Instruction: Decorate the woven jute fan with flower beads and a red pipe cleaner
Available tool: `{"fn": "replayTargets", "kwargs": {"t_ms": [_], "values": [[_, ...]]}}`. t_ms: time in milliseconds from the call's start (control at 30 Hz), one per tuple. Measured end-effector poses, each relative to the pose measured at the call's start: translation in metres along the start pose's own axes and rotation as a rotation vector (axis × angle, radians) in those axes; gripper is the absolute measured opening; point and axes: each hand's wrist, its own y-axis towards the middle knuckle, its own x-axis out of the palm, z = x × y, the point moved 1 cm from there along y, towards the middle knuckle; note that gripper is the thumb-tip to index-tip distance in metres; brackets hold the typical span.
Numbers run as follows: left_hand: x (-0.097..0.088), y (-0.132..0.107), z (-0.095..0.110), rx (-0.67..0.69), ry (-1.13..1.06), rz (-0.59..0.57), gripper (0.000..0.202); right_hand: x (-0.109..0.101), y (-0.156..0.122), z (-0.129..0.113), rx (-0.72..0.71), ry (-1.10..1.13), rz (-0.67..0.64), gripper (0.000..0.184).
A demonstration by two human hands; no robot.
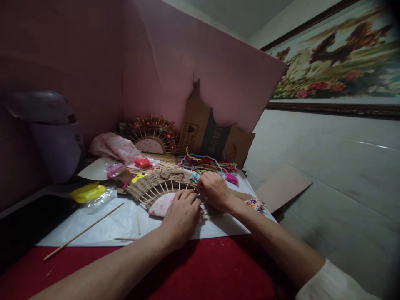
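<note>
A half-round woven piece (158, 185) of jute twine wound over thin wooden sticks lies on white paper (125, 223), with a pink dotted fabric centre (162, 204). My left hand (183, 216) rests on its right part, fingers curled down onto the sticks. My right hand (215, 191) sits at the piece's right edge, fingers pinched together on the twine or a stick; what they hold is too small to name. The two hands almost touch.
A finished decorated fan piece (154, 135) leans at the back beside torn cardboard (212, 139). Coloured cords (208, 162), pink fabric (114, 146), a yellow packet (88, 193) and loose skewers (83, 231) lie around. A grey lidded bin (51, 133) stands left. A red cloth (203, 266) covers the near edge.
</note>
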Motion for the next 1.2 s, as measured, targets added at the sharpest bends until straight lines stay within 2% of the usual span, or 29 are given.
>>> {"fn": "replayTargets", "kwargs": {"t_ms": [233, 400, 633, 867, 1200], "values": [[0.001, -0.001, 0.000, -0.003, 0.002, -0.014, 0.016, 0.000, -0.001, -0.001, 0.073, 0.017, -0.006, 0.011], [0.000, 0.000, 0.001, -0.009, -0.007, -0.014, 0.016, 0.002, -0.003, 0.001, 0.066, 0.062, 0.015, 0.008], [-0.001, 0.000, 0.000, -0.003, 0.006, -0.017, 0.014, -0.007, -0.011, 0.012, 0.132, 0.090, 0.029, 0.006], [0.006, 0.000, -0.003, -0.001, 0.003, 0.006, 0.016, -0.003, -0.004, 0.004, 0.042, 0.081, 0.027, 0.010], [0.003, 0.000, -0.001, 0.006, -0.007, 0.013, 0.015, -0.001, -0.001, 0.000, -0.013, 0.012, 0.035, 0.007]]}}
